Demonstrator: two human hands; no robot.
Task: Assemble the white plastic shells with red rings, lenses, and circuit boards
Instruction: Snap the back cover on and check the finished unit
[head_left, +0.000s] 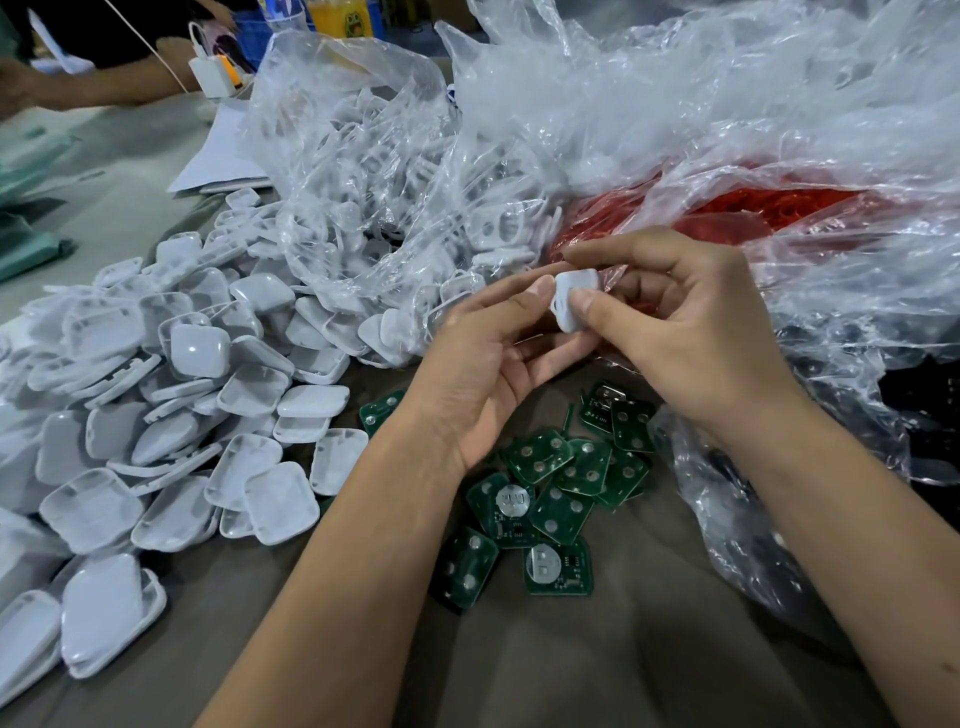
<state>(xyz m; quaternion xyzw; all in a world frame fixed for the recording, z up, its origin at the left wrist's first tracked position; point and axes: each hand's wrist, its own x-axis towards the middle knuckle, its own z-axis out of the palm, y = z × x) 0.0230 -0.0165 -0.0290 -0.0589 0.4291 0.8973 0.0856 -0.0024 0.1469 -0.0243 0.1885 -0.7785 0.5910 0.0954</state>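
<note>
Both my hands hold one small white plastic shell above the table's middle. My right hand pinches it between thumb and fingers. My left hand supports it from below and the left, fingertips touching its edge. Green circuit boards lie scattered on the table under my hands. A big heap of white shells spreads out on the left. Red rings fill a clear plastic bag just behind my hands. I see no lens.
A clear bag of white shell parts stands behind the heap. Crumpled clear plastic covers the right and back. Papers, a white charger and another person's arm are at the far left. The grey tabletop shows in front.
</note>
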